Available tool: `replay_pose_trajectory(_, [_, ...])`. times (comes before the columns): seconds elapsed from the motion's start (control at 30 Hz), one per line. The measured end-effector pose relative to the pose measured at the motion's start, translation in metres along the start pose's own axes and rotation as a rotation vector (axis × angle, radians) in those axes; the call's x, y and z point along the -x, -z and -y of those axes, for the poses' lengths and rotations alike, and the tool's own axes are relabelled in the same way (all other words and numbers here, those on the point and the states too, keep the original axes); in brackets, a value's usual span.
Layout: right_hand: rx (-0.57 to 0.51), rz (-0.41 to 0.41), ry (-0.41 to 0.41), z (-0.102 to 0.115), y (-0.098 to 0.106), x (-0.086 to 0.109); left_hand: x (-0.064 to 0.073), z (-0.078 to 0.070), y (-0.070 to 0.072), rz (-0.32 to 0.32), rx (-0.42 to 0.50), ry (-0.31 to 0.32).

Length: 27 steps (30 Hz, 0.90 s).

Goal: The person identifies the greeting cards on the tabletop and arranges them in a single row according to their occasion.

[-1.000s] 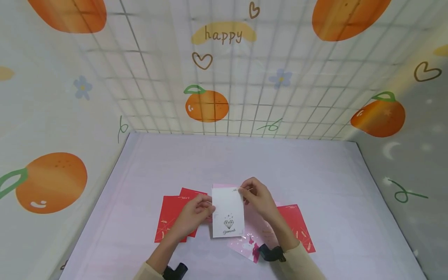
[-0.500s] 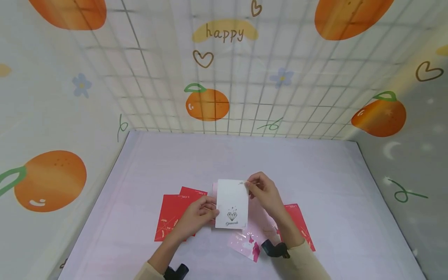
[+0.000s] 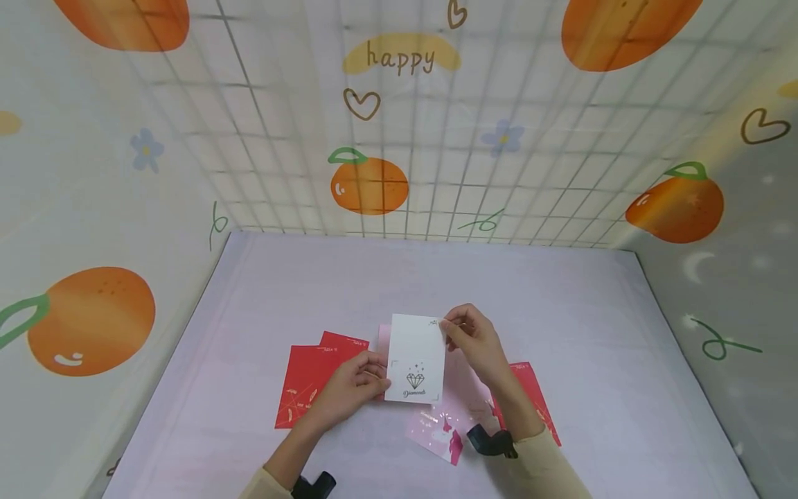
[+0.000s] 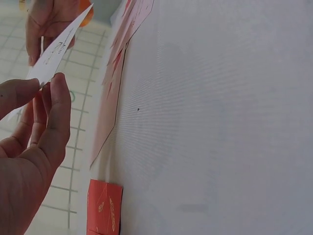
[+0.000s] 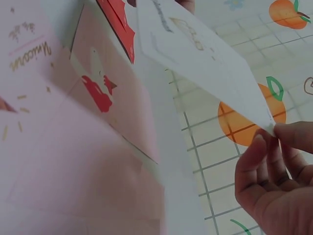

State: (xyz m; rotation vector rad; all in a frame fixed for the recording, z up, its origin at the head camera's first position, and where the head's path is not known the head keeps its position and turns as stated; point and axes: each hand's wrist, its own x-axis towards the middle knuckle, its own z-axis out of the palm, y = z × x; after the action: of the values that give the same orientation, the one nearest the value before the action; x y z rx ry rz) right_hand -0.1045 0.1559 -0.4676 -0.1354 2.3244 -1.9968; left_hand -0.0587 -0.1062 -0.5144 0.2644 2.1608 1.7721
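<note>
While a white rectangular paper card bearing a printed diamond is being held above the pale table, the left hand is pinching its lower left edge and the right hand its upper right corner. Pink printed paper sheets are lying beneath; red gold-printed paper rectangles are flanking them.

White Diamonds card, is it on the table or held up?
Held up: the white Diamonds card is pinched by the left hand and right hand, off the table in the left wrist view.

Both hands in fingertip pinches
</note>
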Motion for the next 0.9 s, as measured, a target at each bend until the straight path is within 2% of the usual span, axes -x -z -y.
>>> replay_pose_trajectory(0.2, [-0.028,-0.008,-0.013,-0.020,0.002,-0.006,-0.001,0.001,0.001,0.010,0.026,-0.008])
replay_pose_trajectory(0.53, [-0.092,-0.028,-0.018,-0.022,-0.002,-0.003,-0.003,0.004,0.002,0.008,0.047,-0.011])
replay_pose_trajectory(0.7, [-0.116,-0.016,-0.067,-0.026,-0.007,0.002,-0.004,0.006,0.003,-0.017,0.065,-0.015])
replay_pose_trajectory(0.9, [-0.121,0.031,-0.075,-0.032,-0.013,0.011,-0.006,0.007,0.006,-0.057,0.112,-0.024])
